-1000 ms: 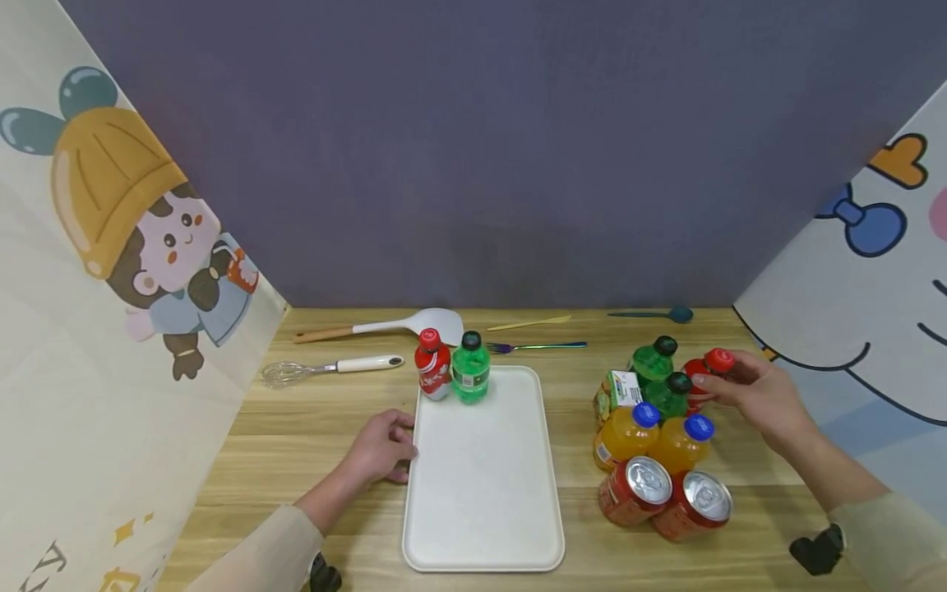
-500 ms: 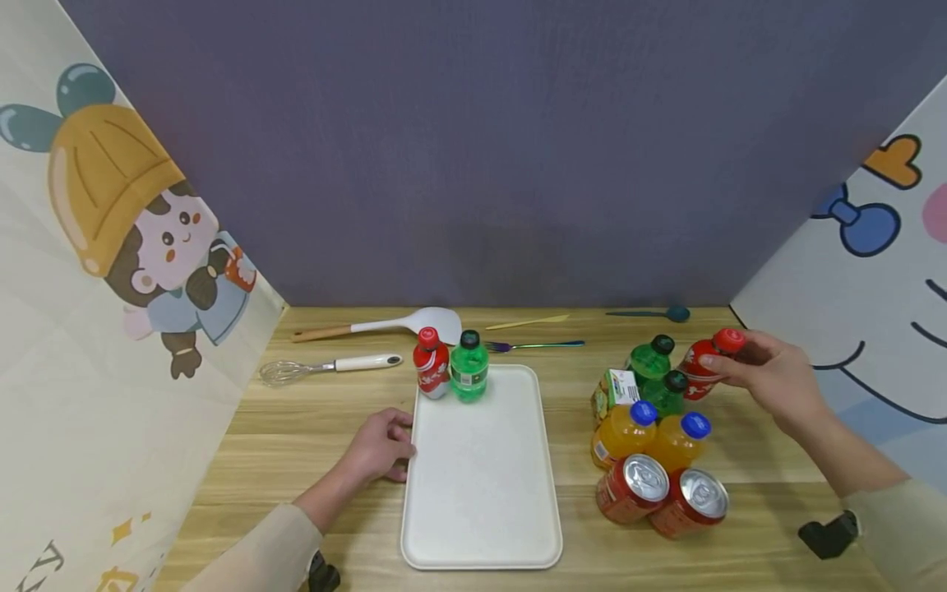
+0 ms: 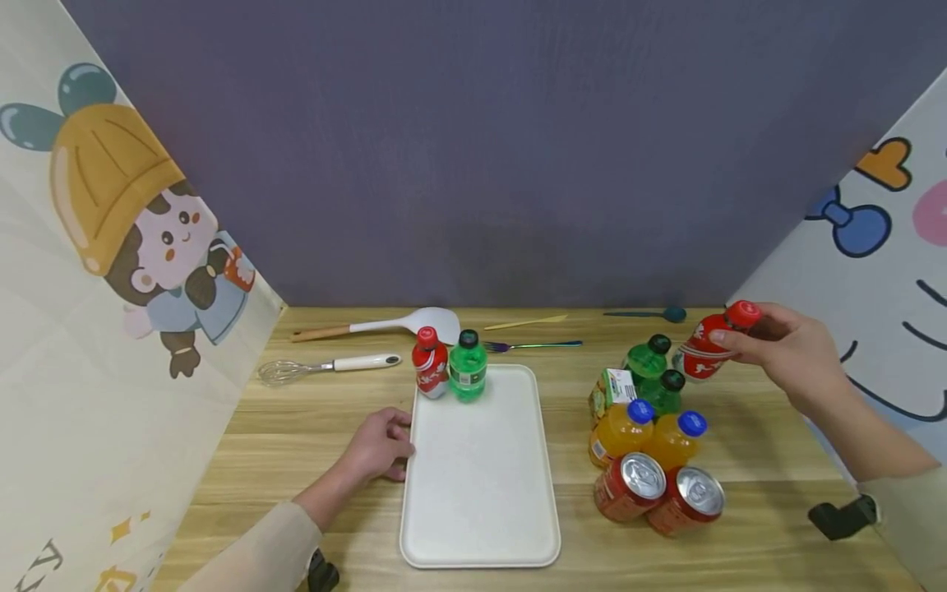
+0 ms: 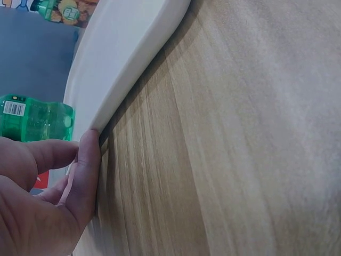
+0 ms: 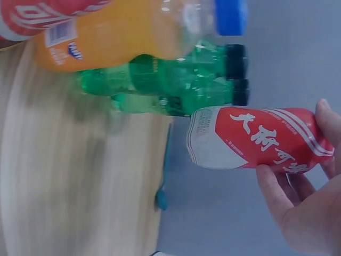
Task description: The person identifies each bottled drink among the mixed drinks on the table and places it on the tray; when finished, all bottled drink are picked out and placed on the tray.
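Observation:
My right hand [image 3: 795, 349] holds a red cola bottle [image 3: 709, 349] near its red cap. The bottle [image 5: 256, 140] is raised off the table and tilted. Behind it in the right wrist view are two green soda bottles [image 5: 160, 74]. At the left edge of the white tray [image 3: 481, 469], my left hand [image 3: 381, 446] pinches the rim between thumb and finger, as the left wrist view shows at the tray's side [image 4: 122, 80]. Another red bottle [image 3: 430, 366] and a green bottle [image 3: 468, 368] stand upright side by side at the tray's far left end.
Right of the tray, two orange drink bottles [image 3: 621, 432], two red cans [image 3: 630, 487] and a small carton [image 3: 612, 395] stand close together. Along the back lie a spatula [image 3: 385, 324], a whisk [image 3: 329, 366], a fork [image 3: 533, 345], a yellow knife [image 3: 525, 322] and a dark spoon [image 3: 651, 314].
My right hand has lifted the red bottle up from beside the green bottles, and the bottle has tilted. The left hand has stayed at the tray's edge.

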A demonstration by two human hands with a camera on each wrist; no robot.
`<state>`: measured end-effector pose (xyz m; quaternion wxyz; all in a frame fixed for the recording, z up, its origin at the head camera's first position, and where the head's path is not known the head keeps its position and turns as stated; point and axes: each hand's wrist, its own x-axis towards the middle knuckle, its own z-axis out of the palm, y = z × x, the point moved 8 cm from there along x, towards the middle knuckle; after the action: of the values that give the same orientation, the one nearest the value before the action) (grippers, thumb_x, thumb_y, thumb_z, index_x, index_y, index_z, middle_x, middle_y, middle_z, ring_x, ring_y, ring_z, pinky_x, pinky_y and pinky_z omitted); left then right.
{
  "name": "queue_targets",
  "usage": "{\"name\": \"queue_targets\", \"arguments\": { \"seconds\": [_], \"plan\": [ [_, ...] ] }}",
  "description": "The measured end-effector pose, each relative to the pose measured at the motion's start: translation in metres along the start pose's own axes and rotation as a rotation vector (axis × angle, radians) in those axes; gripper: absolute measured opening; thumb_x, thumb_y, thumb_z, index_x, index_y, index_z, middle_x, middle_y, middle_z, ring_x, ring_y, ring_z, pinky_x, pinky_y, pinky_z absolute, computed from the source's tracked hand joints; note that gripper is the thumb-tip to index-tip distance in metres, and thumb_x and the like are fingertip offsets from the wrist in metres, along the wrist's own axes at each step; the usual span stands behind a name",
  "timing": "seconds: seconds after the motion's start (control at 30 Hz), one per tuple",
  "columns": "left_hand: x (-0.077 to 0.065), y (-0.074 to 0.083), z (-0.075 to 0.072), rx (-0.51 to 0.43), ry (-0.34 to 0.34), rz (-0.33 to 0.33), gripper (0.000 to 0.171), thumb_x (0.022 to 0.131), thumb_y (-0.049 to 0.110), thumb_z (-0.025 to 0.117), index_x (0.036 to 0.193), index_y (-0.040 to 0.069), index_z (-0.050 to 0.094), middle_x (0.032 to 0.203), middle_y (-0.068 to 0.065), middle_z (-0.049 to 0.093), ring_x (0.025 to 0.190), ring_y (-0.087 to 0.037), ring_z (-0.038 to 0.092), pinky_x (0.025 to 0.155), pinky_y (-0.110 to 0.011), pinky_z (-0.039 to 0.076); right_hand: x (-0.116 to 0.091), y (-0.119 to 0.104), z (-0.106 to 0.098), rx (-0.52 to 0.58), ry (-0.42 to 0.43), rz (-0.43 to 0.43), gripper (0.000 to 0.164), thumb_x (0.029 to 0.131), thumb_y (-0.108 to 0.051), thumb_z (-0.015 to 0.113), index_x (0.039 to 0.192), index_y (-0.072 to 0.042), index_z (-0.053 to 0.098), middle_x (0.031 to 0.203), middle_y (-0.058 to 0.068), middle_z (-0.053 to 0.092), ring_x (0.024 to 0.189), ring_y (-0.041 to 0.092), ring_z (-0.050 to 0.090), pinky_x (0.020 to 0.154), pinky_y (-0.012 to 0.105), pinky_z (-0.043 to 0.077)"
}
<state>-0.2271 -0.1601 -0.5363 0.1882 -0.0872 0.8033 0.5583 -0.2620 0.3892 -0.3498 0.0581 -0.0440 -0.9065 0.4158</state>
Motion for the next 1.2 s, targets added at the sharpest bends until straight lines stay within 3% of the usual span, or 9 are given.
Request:
{"name": "queue_targets", "arguments": {
  "seconds": [0.3,0.47,0.57,0.67,0.8,1.03,1.2],
  "plan": [
    [0.0,-0.002,0.0,0.005,0.0,-0.013,0.048,0.086,-0.011,0.069,0.131,-0.005,0.055,0.096,-0.016,0.061,0.07,-0.024,0.065,0.054,-0.04,0.066,0.006,-0.022,-0.009,0.0,0.048,-0.015,0.055,0.091,-0.043,0.076,0.134,-0.012,0.058,0.1,-0.031,0.06,0.085,-0.005,0.06,0.063,0.015,0.06],
    [0.0,-0.003,0.001,0.008,0.0,-0.016,0.048,0.085,-0.011,0.069,0.131,-0.005,0.055,0.097,-0.016,0.061,0.071,-0.024,0.066,0.054,-0.04,0.066,0.012,-0.037,-0.014,-0.032,0.048,-0.019,0.059,0.091,-0.047,0.075,0.135,-0.013,0.057,0.101,-0.03,0.059,0.09,-0.004,0.058,0.067,0.009,0.058],
    [0.0,-0.003,0.001,0.012,-0.001,-0.02,0.048,0.086,-0.01,0.069,0.131,-0.004,0.055,0.097,-0.015,0.061,0.071,-0.023,0.066,0.054,-0.04,0.067,0.015,-0.049,-0.014,-0.06,0.04,-0.032,0.063,0.091,-0.049,0.074,0.139,-0.013,0.056,0.107,-0.022,0.061,0.093,-0.001,0.058,0.068,0.007,0.056],
    [-0.001,-0.003,0.001,0.016,0.001,-0.023,0.048,0.085,-0.01,0.07,0.131,-0.004,0.056,0.097,-0.015,0.061,0.072,-0.023,0.065,0.054,-0.04,0.067,0.018,-0.062,-0.011,-0.095,0.028,-0.037,0.068,0.091,-0.052,0.072,0.143,-0.013,0.053,0.122,-0.004,0.062,0.094,0.002,0.057,0.068,0.005,0.055],
    [-0.002,-0.003,0.001,0.017,0.001,-0.027,0.048,0.085,-0.01,0.07,0.131,-0.004,0.056,0.097,-0.015,0.06,0.072,-0.023,0.065,0.054,-0.04,0.067,0.021,-0.079,-0.003,-0.115,0.017,-0.057,0.072,0.09,-0.055,0.072,0.144,-0.013,0.052,0.131,0.015,0.061,0.09,0.001,0.06,0.067,0.007,0.056],
    [-0.002,-0.002,0.0,0.006,-0.001,-0.037,0.049,0.086,-0.011,0.069,0.132,-0.004,0.055,0.097,-0.016,0.06,0.073,-0.024,0.066,0.055,-0.041,0.067,0.027,-0.104,0.025,-0.018,-0.052,-0.093,0.065,0.088,-0.051,0.076,0.139,-0.016,0.057,0.122,0.001,0.065,0.097,0.01,0.063,0.073,0.014,0.061],
    [-0.001,0.0,0.0,0.002,0.0,-0.026,0.048,0.085,-0.012,0.069,0.131,-0.004,0.055,0.097,-0.016,0.061,0.072,-0.024,0.065,0.054,-0.041,0.067,0.03,-0.118,0.055,0.054,-0.12,-0.094,0.063,0.087,-0.048,0.079,0.138,-0.015,0.058,0.127,0.006,0.066,0.104,0.015,0.063,0.076,0.019,0.063]
  ]
}}
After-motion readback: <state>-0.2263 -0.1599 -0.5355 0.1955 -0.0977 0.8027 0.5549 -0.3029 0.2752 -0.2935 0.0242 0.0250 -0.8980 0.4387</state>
